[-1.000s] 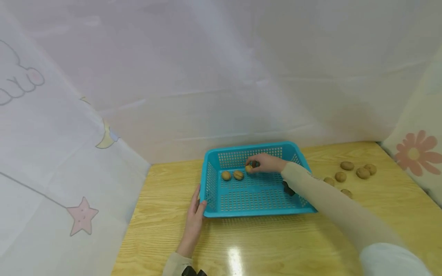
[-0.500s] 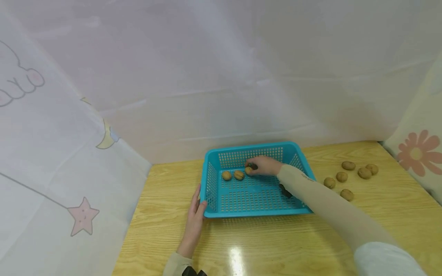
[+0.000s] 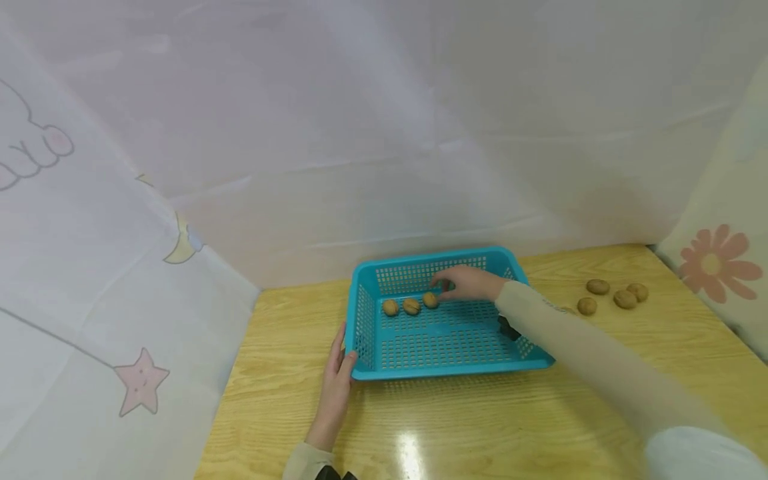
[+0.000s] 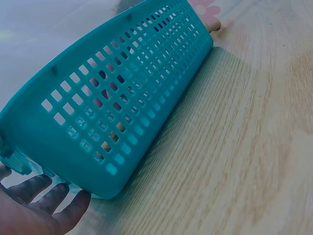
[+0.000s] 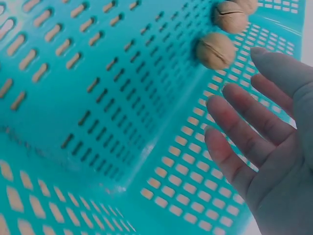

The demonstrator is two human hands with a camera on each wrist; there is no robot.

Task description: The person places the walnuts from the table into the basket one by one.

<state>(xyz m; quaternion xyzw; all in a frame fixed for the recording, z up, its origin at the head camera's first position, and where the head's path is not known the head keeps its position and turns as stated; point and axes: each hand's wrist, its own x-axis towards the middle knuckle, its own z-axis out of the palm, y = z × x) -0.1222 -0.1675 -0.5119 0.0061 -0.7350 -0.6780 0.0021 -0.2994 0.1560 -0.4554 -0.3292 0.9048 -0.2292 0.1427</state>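
Three walnuts (image 3: pixel 411 306) in a row, right hand (image 3: pixel 471 283) free

They lay side by side on the perforated floor of the blue basket (image 3: pixel 450 369), near its far wall. Just beside the rightmost nut (image 3: pixel 430 300), the right hand had its fingers parted and held nothing. A brush from its fingertips could have set that shell rolling, since nothing visible wedged it. The left hand (image 3: pixel 336 383) rested loosely extended fingers against the basket's outer left end, thumb at the near corner; if that touch was as light as it looked, a bump might have shifted the basket and scattered the row. The right sleeve (image 3: pixel 588 353) passed over the right rim, whether touching I could not tell, and might have snagged it. Farther right on the bench (image 3: pixel 468 427) sat loose walnuts (image 3: pixel 625 299), one mostly hidden by the sleeve; a low sweep of the forearm risked sending them rolling.
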